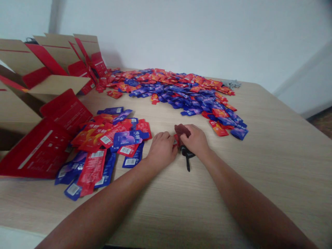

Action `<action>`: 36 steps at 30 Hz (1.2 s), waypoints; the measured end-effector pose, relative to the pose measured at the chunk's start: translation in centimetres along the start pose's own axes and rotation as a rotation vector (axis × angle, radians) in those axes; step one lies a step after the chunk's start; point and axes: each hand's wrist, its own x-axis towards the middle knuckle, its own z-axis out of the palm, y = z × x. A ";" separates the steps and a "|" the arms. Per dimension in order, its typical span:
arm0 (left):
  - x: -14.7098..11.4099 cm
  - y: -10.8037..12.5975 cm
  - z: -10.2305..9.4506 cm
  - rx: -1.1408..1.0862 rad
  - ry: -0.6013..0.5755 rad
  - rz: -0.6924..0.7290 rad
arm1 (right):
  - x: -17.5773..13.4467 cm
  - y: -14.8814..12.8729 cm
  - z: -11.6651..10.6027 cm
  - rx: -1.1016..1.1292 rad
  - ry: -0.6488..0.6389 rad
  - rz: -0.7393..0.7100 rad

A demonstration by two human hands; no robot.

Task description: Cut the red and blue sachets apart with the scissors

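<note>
In the middle of the table my left hand (163, 147) is closed, with the edge of a red sachet (176, 139) showing at its fingertips. Right beside it, my right hand (196, 139) pinches a crumpled brown cloth (182, 130) that meets the sachet. A black object with a short strap (188, 162) lies under the right hand; its upper part is hidden. To the left of my hands spreads a loose heap of red, orange and purple-blue sachets (103, 138), several with barcodes facing up.
A long pile of red and blue sachets (176, 90) curves along the back of the table (259, 166). Open red cardboard boxes (33, 148) with raised flaps stand at the left. A grey cloth-like item (231, 83) lies at the pile's far right end, near the wall.
</note>
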 end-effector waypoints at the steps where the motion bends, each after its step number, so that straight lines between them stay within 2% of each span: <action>1: 0.0 0.0 0.0 0.002 -0.003 -0.004 | 0.0 -0.1 0.0 0.006 -0.007 -0.009; 11: 0.0 0.0 0.0 0.000 0.001 -0.002 | 0.1 0.0 0.1 -0.008 -0.011 0.007; 24: 0.0 0.1 0.0 0.000 0.010 -0.008 | 0.1 0.5 0.3 -0.074 0.052 0.067; 36: 0.0 0.0 0.0 -0.031 0.022 -0.002 | 0.4 0.2 -0.2 -0.120 0.018 0.151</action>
